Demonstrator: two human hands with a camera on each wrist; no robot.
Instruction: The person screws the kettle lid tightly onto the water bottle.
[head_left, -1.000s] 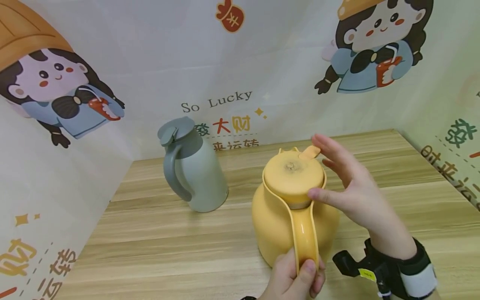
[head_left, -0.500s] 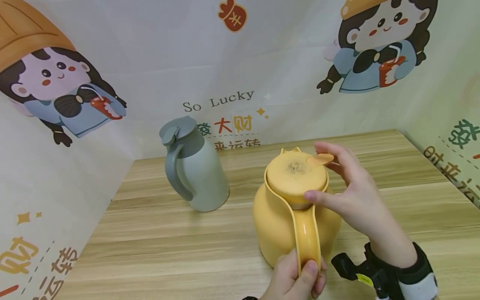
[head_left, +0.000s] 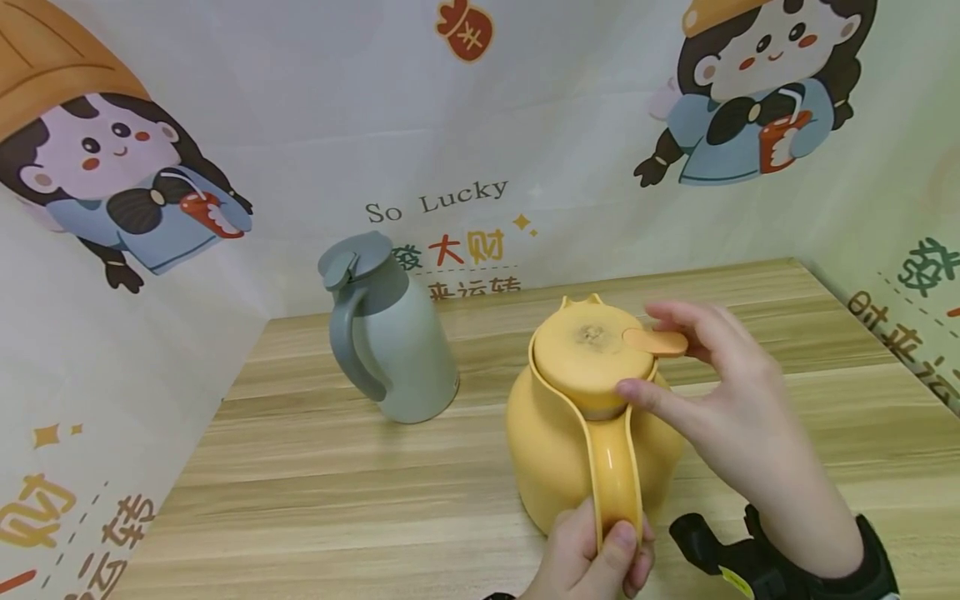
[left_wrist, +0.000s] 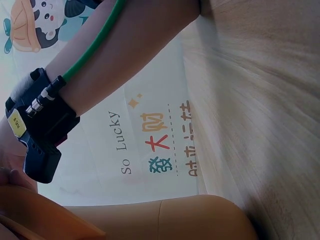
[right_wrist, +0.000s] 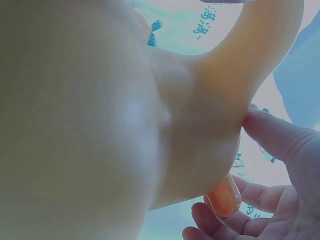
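Note:
A round yellow thermal jug (head_left: 551, 458) stands on the wooden table. In the head view my left hand (head_left: 588, 558) grips the lower part of its handle (head_left: 617, 475), thumb on top. My right hand (head_left: 723, 400) is at the jug's round lid (head_left: 581, 362). Its thumb presses the rim near the handle, and its fingers curl at the orange tab (head_left: 663, 342), which sticks out to the right. The right wrist view shows the tab (right_wrist: 223, 199) from below, among the fingertips. The jug body (left_wrist: 195, 217) hides most of the left hand in the left wrist view.
A grey-green thermal jug (head_left: 408, 358) stands upright to the left, farther back, its handle facing front left. A printed cloth (head_left: 300, 150) hangs behind the wooden table (head_left: 337, 500) and along its sides.
The orange tab has swung clockwise, from the lid's back right to its right side. My right hand's fingers have moved right and toward me with it. The left hand keeps its grip.

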